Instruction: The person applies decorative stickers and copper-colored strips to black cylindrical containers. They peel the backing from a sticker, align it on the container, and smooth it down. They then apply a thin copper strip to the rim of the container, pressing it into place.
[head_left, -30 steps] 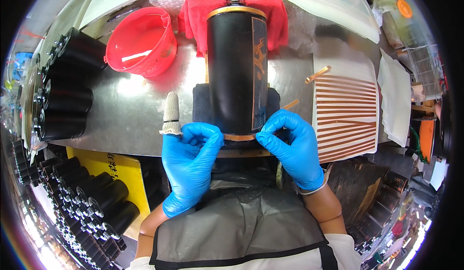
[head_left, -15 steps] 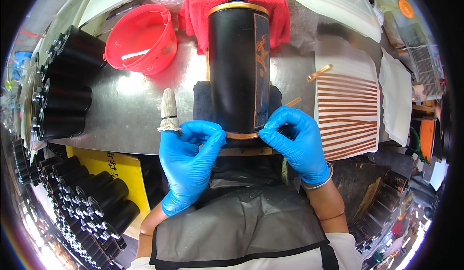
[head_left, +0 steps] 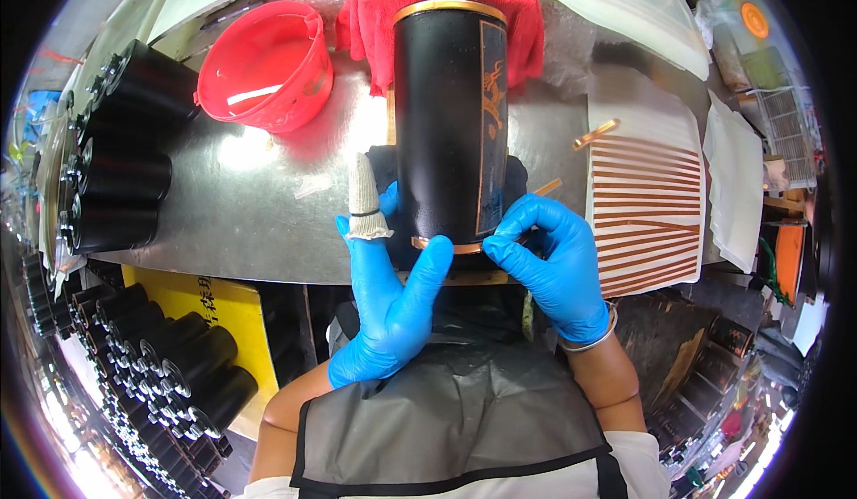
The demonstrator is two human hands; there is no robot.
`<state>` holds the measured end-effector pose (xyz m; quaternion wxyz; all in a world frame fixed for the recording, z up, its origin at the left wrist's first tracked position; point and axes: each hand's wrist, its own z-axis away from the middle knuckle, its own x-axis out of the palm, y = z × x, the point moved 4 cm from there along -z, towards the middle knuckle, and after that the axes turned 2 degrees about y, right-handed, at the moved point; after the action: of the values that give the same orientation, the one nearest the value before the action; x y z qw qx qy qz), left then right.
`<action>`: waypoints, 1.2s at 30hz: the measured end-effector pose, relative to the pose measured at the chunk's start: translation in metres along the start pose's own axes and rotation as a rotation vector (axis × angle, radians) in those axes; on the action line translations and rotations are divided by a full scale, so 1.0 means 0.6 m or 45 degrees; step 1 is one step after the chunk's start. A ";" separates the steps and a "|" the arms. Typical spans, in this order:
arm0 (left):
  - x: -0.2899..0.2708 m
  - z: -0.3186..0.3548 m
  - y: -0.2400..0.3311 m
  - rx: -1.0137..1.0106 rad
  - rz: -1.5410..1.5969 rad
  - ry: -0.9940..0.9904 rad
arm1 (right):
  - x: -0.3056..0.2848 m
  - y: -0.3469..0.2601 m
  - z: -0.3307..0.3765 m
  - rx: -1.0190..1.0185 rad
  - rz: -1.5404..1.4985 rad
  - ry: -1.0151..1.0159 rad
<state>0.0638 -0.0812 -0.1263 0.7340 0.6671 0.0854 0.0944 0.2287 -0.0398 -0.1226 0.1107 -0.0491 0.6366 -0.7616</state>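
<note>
Your right hand [head_left: 553, 262], lower centre of the frame, has its thumb and forefinger pinched together on a copper-coloured strip [head_left: 464, 250] at the lower end of the black cylinder [head_left: 437, 133]. The cylinder lies in the upper centre, its far end over a red cloth [head_left: 359, 30]. Your left hand [head_left: 386, 311] has its fingers spread apart, the thumb over the strip; you cannot tell whether it presses there. A pale knit cover [head_left: 364, 191] sheathes one left finger. A red bucket [head_left: 311, 102] stands on the surface [head_left: 259, 231], upper left.
</note>
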 end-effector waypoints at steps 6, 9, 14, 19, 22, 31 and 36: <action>0.001 0.009 -0.002 -0.074 0.281 0.011 | 0.002 0.002 -0.002 -0.028 0.001 -0.001; -0.010 0.007 -0.003 -0.013 0.249 -0.102 | 0.002 -0.002 -0.002 -0.023 -0.036 -0.015; 0.007 0.001 -0.021 0.119 0.135 0.060 | 0.002 -0.009 -0.005 0.021 -0.061 -0.049; -0.011 -0.001 -0.032 0.133 -0.066 0.155 | -0.002 -0.006 -0.006 -0.010 -0.028 -0.078; -0.022 0.015 -0.003 0.569 -0.770 0.136 | -0.005 -0.010 -0.005 -0.078 0.025 -0.128; 0.020 0.027 0.009 1.053 -1.432 0.294 | -0.012 -0.006 -0.013 -0.342 -0.087 -0.166; 0.009 -0.024 0.009 0.612 -0.867 0.077 | -0.019 -0.021 -0.009 -0.227 0.000 -0.216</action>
<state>0.0652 -0.0653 -0.1226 0.5440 0.7500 0.3422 -0.1568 0.2372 -0.0298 -0.1103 0.1594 -0.1230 0.6901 -0.6951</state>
